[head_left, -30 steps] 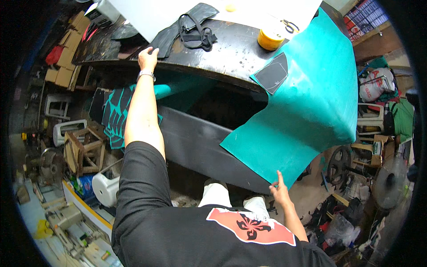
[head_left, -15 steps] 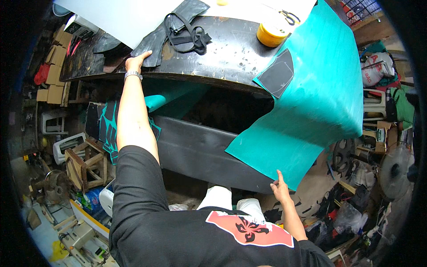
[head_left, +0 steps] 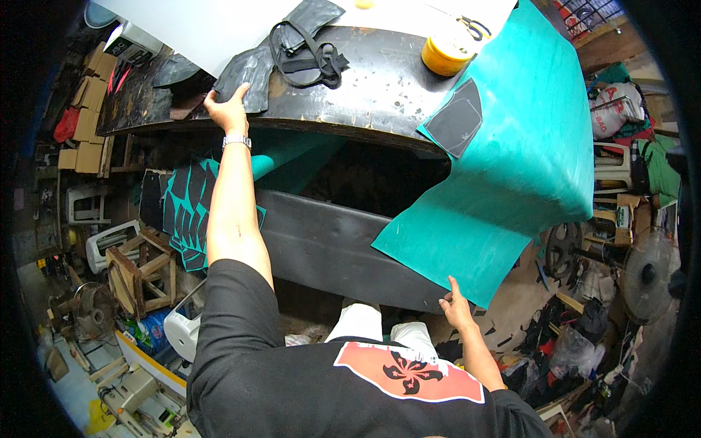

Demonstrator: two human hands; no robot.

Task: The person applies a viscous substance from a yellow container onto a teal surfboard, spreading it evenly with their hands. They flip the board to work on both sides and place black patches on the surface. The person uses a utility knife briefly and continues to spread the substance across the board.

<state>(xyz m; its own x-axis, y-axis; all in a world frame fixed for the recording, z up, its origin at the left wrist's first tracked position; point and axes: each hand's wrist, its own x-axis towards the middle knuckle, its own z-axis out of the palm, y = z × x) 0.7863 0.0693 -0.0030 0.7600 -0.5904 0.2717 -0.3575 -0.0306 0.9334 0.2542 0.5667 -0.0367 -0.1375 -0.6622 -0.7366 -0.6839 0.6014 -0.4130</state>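
Note:
My left hand [head_left: 228, 114] is closed on the near edge of a floppy black sheet piece [head_left: 244, 73] at the front edge of the dark table. Beside that piece lies a black strap harness [head_left: 314, 62]. Lower right, my right hand [head_left: 458, 312] has its index finger stretched out against the bottom edge of a large green sheet [head_left: 526, 160]; the thumb stands apart and the other fingers look curled. The green sheet drapes off the table's right side over a hanging black panel [head_left: 321, 241]. A black cut-out [head_left: 456, 119] with pale outlines rests on the green sheet.
A yellow tub [head_left: 445, 57] with black-handled scissors [head_left: 475, 31] on it stands by the green sheet. White sheet [head_left: 190, 25] covers the table's far part. Below left are green-edged black pieces [head_left: 191, 204] and a wooden stool [head_left: 142, 270]; a fan [head_left: 648, 274] stands at right.
My left hand has shifted right and slightly down, and the near end of the black piece has moved right with it. My right hand has moved slightly left.

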